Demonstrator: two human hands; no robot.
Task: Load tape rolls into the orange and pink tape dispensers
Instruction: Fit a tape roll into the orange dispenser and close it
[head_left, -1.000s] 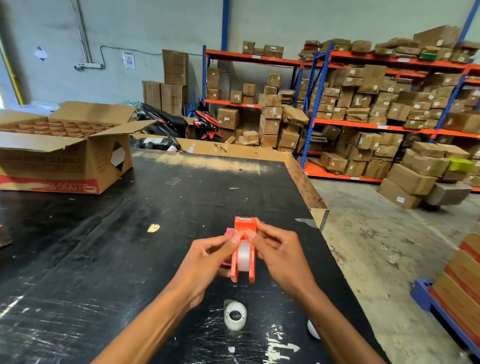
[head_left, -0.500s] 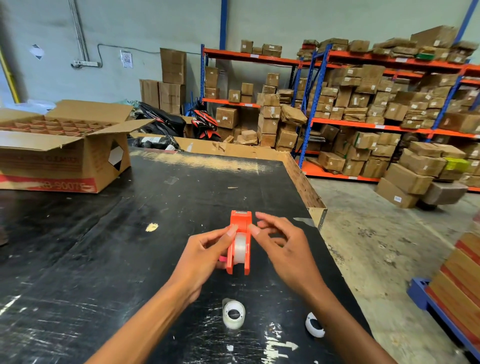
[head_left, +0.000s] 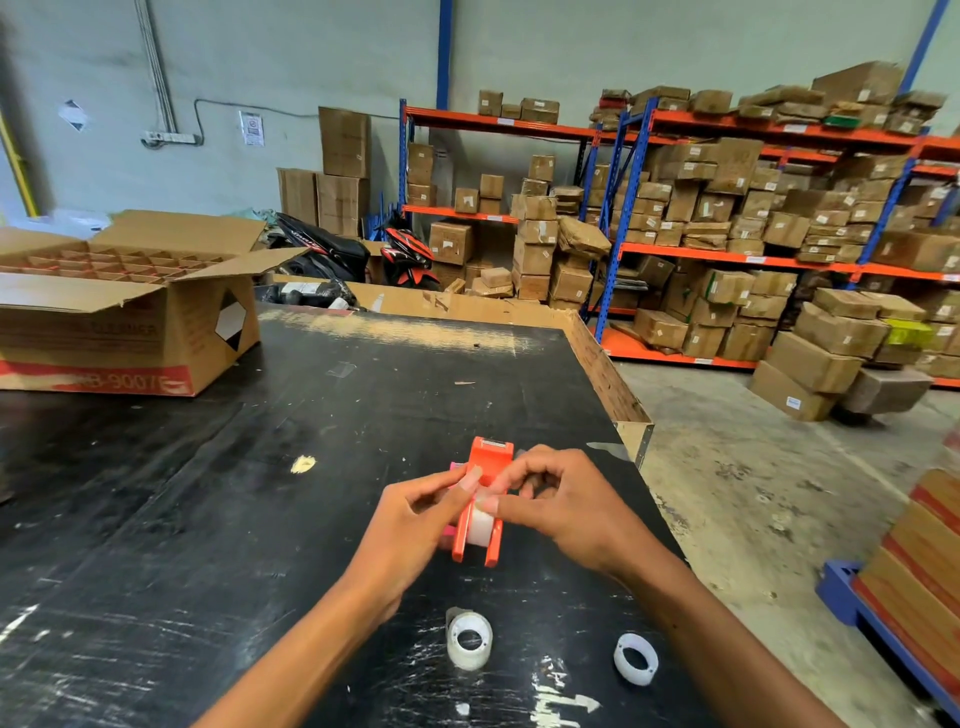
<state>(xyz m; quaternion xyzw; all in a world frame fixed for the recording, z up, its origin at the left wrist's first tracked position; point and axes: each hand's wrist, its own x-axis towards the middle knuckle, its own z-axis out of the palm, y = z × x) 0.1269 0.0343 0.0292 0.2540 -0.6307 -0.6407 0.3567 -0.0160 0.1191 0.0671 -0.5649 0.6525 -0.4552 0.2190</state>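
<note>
An orange tape dispenser (head_left: 487, 462) with a clear tape roll (head_left: 479, 527) seated in it is held above the black table (head_left: 208, 519). My left hand (head_left: 415, 525) grips its left side. My right hand (head_left: 566, 506) pinches at the top of the roll with thumb and forefinger. A pink dispenser (head_left: 451, 526) shows only as slivers behind my left hand. A second clear tape roll (head_left: 469, 639) lies on the table near me. A white empty core ring (head_left: 635, 659) lies to its right.
An open cardboard box (head_left: 124, 332) with dividers stands at the table's far left. The table's right edge (head_left: 639, 447) drops to a concrete floor. Shelves of cartons fill the back right. A blue pallet with boxes (head_left: 914, 582) stands at the right.
The dispenser has tilted and come slightly lower. My right thumb and forefinger have moved from its top down onto the tape roll. The white core ring is now in full view.
</note>
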